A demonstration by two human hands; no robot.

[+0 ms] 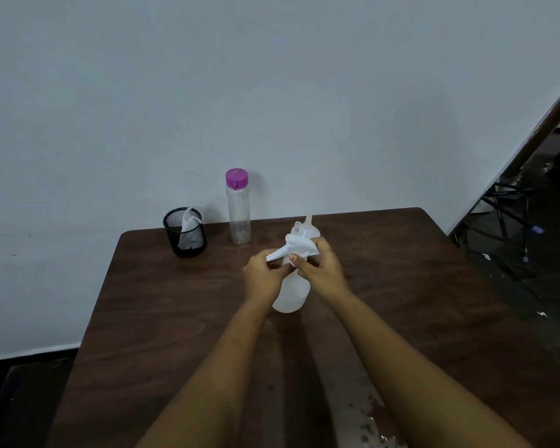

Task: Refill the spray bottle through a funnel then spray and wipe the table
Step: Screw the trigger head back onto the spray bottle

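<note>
As both hands [291,270] clasp it, spray bottle [290,294] upright between them

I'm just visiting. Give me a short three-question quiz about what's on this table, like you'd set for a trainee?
1. True or false: the clear bottle with the purple cap lies on its side.
2. What holds the white item at the table's far left: A) black mesh cup B) glass jar C) cardboard box?
3. Fill in: both hands, left hand and right hand, work at the top of the white ____ bottle.

Key: 1 false, it stands upright. 2 A. 3 spray.
</note>
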